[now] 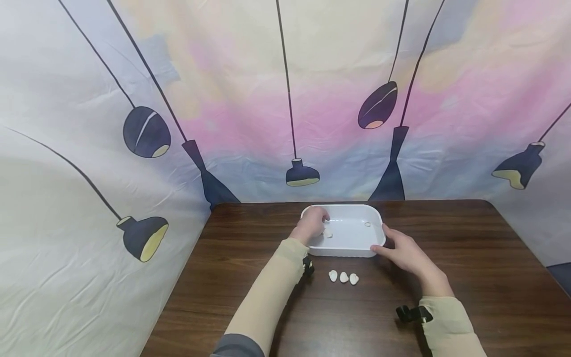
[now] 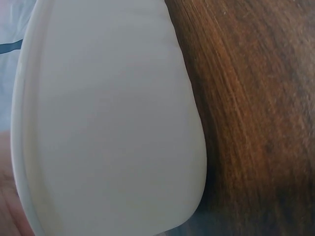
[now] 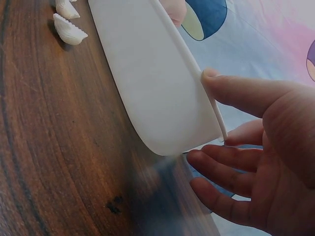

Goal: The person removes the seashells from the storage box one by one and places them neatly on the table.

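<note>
A white rectangular tray (image 1: 348, 251) with rounded corners stands near the table's far edge. My right hand (image 1: 408, 250) grips its near right corner, the thumb at the near rim and fingers at the right side. Over the tray's left end, my left hand (image 1: 310, 223) reaches inside with fingers bent down; I cannot tell whether they hold anything. One small white seashell (image 1: 327, 233) lies right beside those fingers, and another shell (image 1: 368, 224) sits toward the tray's right end. Mostly the tray's outer wall (image 2: 113, 108) fills the left wrist view, with the left hand largely hidden behind the rim.
On the dark wood table (image 1: 250, 267), three white shells (image 1: 344, 277) lie in a row in front of the tray; a ridged shell (image 3: 69, 30) shows up close in the right wrist view. A fabric backdrop (image 1: 250, 99) with printed lamps hangs behind the table.
</note>
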`<state>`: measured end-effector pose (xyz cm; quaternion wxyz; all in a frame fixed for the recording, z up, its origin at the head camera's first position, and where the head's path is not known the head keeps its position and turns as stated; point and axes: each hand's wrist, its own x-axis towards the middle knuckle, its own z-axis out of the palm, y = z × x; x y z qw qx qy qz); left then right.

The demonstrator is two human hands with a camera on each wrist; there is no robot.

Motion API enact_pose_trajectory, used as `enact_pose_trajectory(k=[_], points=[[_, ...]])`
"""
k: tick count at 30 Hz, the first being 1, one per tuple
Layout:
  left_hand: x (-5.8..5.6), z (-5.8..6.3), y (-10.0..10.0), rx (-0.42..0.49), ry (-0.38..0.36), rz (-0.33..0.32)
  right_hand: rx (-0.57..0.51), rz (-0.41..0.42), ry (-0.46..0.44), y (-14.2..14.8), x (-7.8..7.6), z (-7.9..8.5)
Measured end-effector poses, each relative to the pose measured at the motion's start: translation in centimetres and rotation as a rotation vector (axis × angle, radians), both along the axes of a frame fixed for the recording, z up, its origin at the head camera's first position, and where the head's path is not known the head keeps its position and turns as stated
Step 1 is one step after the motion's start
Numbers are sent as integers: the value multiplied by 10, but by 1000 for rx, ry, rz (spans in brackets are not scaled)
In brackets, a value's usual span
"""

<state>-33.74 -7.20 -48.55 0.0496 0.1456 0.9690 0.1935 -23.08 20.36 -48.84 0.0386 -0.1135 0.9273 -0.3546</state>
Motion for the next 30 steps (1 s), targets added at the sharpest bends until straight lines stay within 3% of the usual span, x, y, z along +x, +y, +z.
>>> enact_pose_trajectory(k=[19,30], points=[[0,-1,-3,8,-25,-5,0,9,8,0,0,0],[1,5,-13,158,-30,-58,4,13,12,0,2,0]])
